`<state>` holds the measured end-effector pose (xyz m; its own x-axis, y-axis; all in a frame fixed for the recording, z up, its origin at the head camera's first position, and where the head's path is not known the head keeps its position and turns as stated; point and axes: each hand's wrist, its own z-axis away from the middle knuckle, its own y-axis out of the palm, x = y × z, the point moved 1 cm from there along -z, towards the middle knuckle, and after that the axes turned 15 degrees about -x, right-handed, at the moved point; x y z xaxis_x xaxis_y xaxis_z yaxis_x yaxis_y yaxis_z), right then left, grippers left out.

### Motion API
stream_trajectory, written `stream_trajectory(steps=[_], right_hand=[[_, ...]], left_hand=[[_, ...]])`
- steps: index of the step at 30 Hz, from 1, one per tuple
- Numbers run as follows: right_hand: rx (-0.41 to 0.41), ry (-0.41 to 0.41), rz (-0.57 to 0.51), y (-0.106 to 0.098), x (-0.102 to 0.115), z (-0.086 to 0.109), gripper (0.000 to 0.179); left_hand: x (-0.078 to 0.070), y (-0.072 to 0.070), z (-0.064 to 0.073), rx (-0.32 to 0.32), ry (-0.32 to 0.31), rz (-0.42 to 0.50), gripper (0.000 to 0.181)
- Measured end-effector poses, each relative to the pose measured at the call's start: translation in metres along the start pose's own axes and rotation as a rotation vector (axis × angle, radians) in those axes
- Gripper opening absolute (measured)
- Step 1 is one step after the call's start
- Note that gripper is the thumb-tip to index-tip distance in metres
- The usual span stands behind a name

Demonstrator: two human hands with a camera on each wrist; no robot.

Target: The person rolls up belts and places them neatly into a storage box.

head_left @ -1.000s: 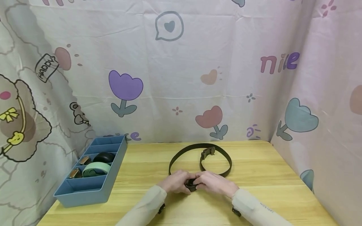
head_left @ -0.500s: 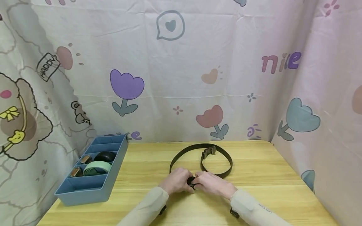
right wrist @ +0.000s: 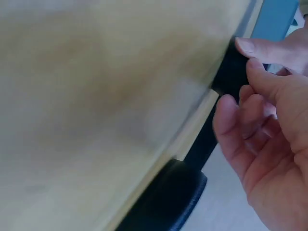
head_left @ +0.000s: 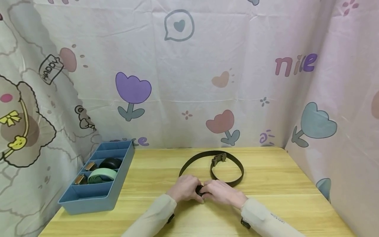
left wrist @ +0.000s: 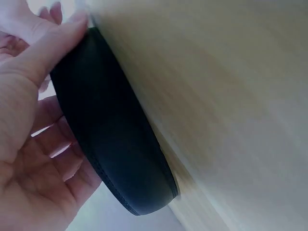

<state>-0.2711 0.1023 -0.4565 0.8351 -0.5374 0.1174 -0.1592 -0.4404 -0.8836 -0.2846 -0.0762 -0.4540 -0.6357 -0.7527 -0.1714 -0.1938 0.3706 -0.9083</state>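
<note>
A dark leather belt (head_left: 208, 153) stands on its edge on the wooden table, its far part curving in a wide loop. Its metal buckle (head_left: 219, 159) sits inside that loop. The near end is rolled into a small coil (head_left: 199, 190) between the two hands. My left hand (head_left: 186, 189) grips the coil from the left; in the left wrist view the thumb lies along the stitched band (left wrist: 110, 125). From the right, my right hand (head_left: 224, 193) pinches the strap (right wrist: 232, 72) between thumb and index finger, its other fingers curled. The hands partly hide the coil's inside.
A blue divided box (head_left: 121, 184) stands at the left of the table (head_left: 266, 210). Two rolled belts lie in its compartments, one black (head_left: 111, 163) and one mint green (head_left: 102, 175), with gold-toned buckles. A printed curtain (head_left: 183, 65) hangs behind and at both sides.
The left hand has shifted slightly right and up, closer to the right hand. Less of the coil shows between them, and the loop's left side has moved a little to the right.
</note>
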Motion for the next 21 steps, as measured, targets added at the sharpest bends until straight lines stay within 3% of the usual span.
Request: stream_trajectory(steps=[6, 9, 15, 18, 21], right_hand=[[-0.003, -0.054, -0.024, 0.0001, -0.0041, 0.0000, 0.007], [0.012, -0.063, -0.028, 0.0003, -0.0051, 0.0001, 0.008], [0.029, -0.005, -0.002, -0.0003, -0.0007, -0.0062, 0.016], [0.031, 0.007, -0.028, 0.0001, 0.0006, -0.0077, 0.021], [0.034, -0.019, -0.020, -0.0008, 0.0004, -0.0067, 0.020]], left_hand=[[0.0059, -0.0033, 0.0011, 0.098, 0.005, 0.153, 0.041], [0.0069, -0.0046, 0.0028, 0.128, -0.016, 0.177, 0.045], [0.0015, -0.0027, 0.0011, 0.027, -0.003, 0.049, 0.032], [0.0015, -0.0021, 0.0022, 0.006, 0.009, 0.053, 0.033], [0.0033, -0.0044, 0.0038, 0.042, 0.053, 0.107, 0.030]])
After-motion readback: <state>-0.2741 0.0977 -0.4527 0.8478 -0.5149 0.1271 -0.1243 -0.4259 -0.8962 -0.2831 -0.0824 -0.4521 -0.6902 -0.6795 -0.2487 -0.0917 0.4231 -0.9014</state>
